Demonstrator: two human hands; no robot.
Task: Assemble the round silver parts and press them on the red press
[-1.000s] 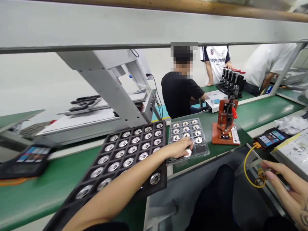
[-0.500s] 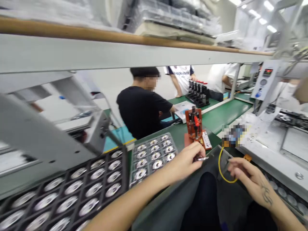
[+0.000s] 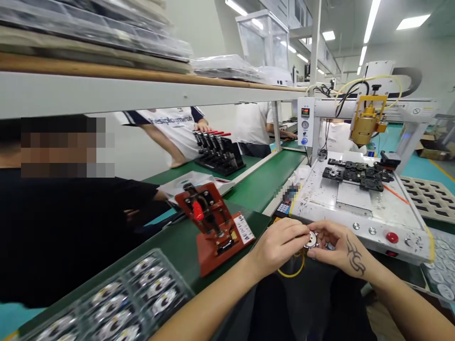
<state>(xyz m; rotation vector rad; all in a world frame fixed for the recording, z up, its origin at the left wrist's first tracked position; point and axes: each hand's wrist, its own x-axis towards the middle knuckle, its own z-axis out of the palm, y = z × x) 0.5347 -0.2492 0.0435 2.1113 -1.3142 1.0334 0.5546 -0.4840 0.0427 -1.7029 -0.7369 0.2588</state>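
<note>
A small round metal part (image 3: pixel 311 239) is held between both hands above my lap. My left hand (image 3: pixel 279 244) pinches its left edge, fingers bent over the top. The fingers of my right hand (image 3: pixel 332 242), which has a tattooed wrist, close round its right side. Just left of my hands, a red toggle-clamp fixture (image 3: pixel 213 227) stands on the green bench. A clear tray (image 3: pixel 186 289) of round metal parts lies at the lower left. A yellow cable (image 3: pixel 292 274) loops below my hands.
A white dispensing machine (image 3: pixel 320 210) with black fixtures on its bed stands at the right. A black multi-clamp fixture (image 3: pixel 227 158) is on the far bench. One person in black sits at the left; others stand behind. A loaded shelf (image 3: pixel 142 90) crosses overhead.
The view has swung right, bringing the machine into full sight. My hands were apart, the left one holding the metal part; now they meet around it.
</note>
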